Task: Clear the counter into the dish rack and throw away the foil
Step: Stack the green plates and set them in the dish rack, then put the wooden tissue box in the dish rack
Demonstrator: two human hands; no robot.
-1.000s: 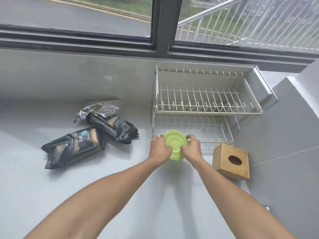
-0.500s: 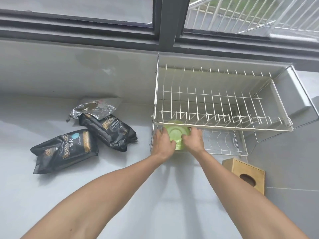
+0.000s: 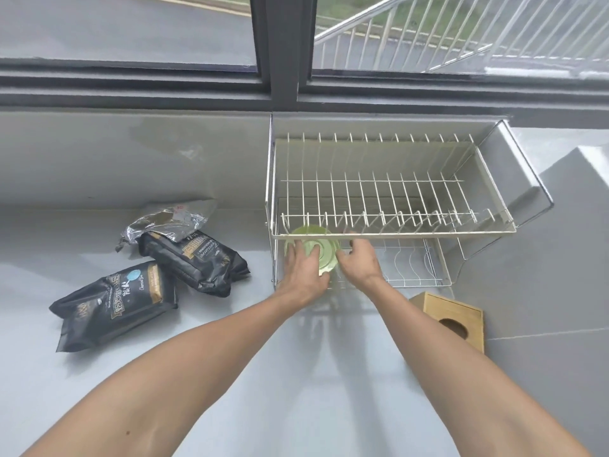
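Observation:
A light green plate (image 3: 324, 255) stands on edge in the lower tier of the white two-tier wire dish rack (image 3: 395, 230), at its left end, partly behind the upper tier's front bar. My left hand (image 3: 304, 270) rests flat against the plate's left side. My right hand (image 3: 359, 258) is just right of the plate, its fingers spread and touching or nearly touching the rim. A crumpled piece of silver foil (image 3: 164, 222) lies on the counter to the left, near the wall, partly on top of a black bag.
Two black coffee bags (image 3: 194, 258) (image 3: 115, 303) lie on the grey counter left of the rack. A wooden tissue box (image 3: 451, 319) stands in front of the rack's right half. A window sill runs behind everything.
Both hands have carried the green plate forward from above the counter into the rack's lower tier. My right hand's fingers have spread away from the plate.

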